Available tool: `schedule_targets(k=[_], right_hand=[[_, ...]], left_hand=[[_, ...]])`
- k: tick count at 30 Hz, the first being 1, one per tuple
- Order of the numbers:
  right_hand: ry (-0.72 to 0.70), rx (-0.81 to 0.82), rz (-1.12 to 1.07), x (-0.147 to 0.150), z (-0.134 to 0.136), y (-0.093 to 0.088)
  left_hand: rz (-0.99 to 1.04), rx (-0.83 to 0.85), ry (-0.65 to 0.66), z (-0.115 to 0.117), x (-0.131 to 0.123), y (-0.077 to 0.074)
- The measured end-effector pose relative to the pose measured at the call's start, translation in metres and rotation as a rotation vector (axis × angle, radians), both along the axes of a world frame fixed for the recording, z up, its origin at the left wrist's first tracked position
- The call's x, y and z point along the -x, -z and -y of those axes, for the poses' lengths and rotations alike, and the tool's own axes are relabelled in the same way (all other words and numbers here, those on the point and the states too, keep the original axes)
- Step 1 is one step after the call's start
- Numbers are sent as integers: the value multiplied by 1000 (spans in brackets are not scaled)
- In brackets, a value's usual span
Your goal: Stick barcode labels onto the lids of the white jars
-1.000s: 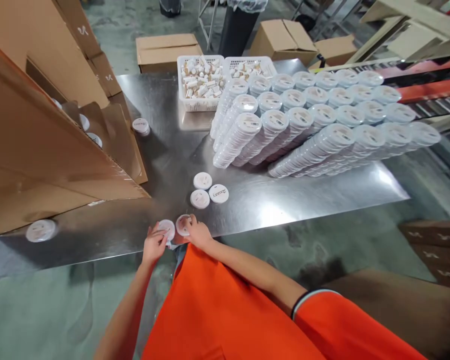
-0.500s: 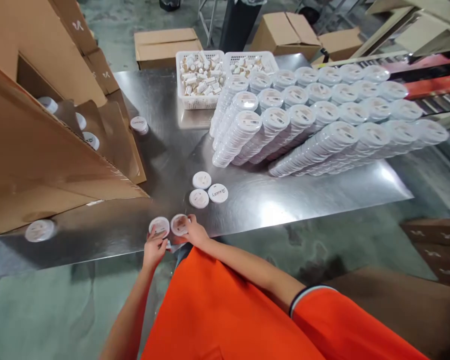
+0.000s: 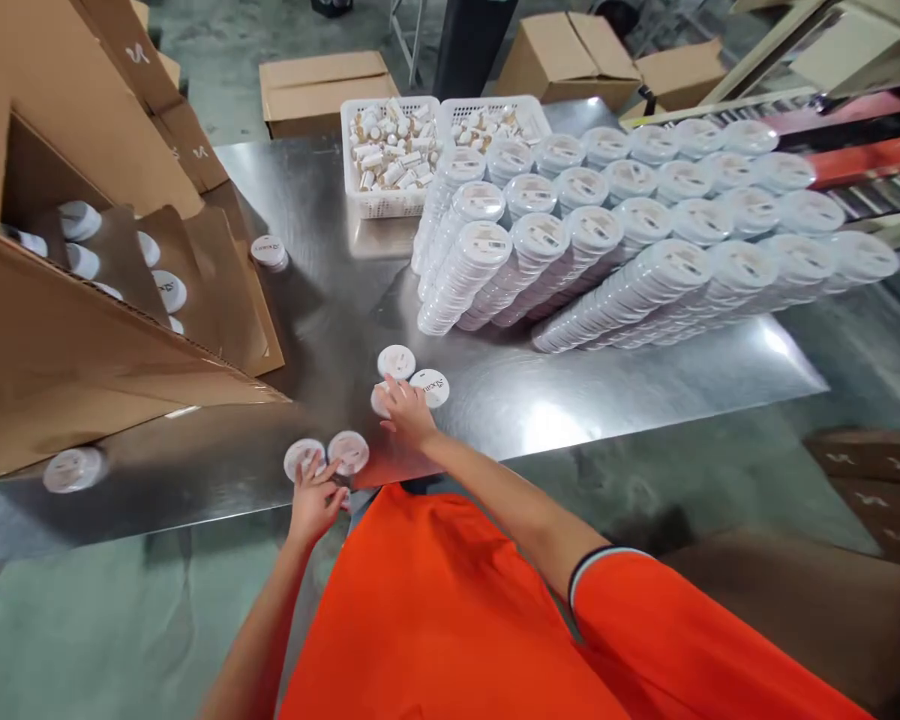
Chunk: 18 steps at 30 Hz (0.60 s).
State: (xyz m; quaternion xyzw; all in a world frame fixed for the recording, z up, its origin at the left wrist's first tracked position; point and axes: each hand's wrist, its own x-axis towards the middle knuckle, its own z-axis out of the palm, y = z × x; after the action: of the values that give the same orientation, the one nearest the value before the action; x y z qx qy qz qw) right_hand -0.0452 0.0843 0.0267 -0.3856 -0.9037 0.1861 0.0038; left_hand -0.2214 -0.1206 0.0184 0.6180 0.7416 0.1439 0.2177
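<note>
Two round white cases lie side by side at the near edge of the steel table. My left hand rests its spread fingers on them. Farther in, my right hand lies over one of three more round cases, covering most of it. Its fingers look spread and flat. The two other cases of that group, one plain and one with lettering, lie just beyond the fingertips.
Long leaning stacks of round cases fill the table's middle and right. Two white baskets of small tubes stand at the back. An open cardboard box with cases inside lies at the left; a lone case sits near it and another at the near left.
My right hand has left the near pair of cases and reached forward onto the group of three. The left hand stays on the near pair.
</note>
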Motion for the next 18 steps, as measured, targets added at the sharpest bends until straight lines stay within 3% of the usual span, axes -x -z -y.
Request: schedule_targets(k=[3,6,11,18], right_hand=[[-90,14,12,-10,-9,8],[-151,79,-5,-28,7,18],[-391,151,-111,-55,37,34],[-397,234,-256,-26,45,33]], left_hand=[[-17,66,8,-8,-16,1],[-32,101,0,-10,-19,5],[-39,106,40,-6,-15,8],[-61,108,6,-5,-12,9]])
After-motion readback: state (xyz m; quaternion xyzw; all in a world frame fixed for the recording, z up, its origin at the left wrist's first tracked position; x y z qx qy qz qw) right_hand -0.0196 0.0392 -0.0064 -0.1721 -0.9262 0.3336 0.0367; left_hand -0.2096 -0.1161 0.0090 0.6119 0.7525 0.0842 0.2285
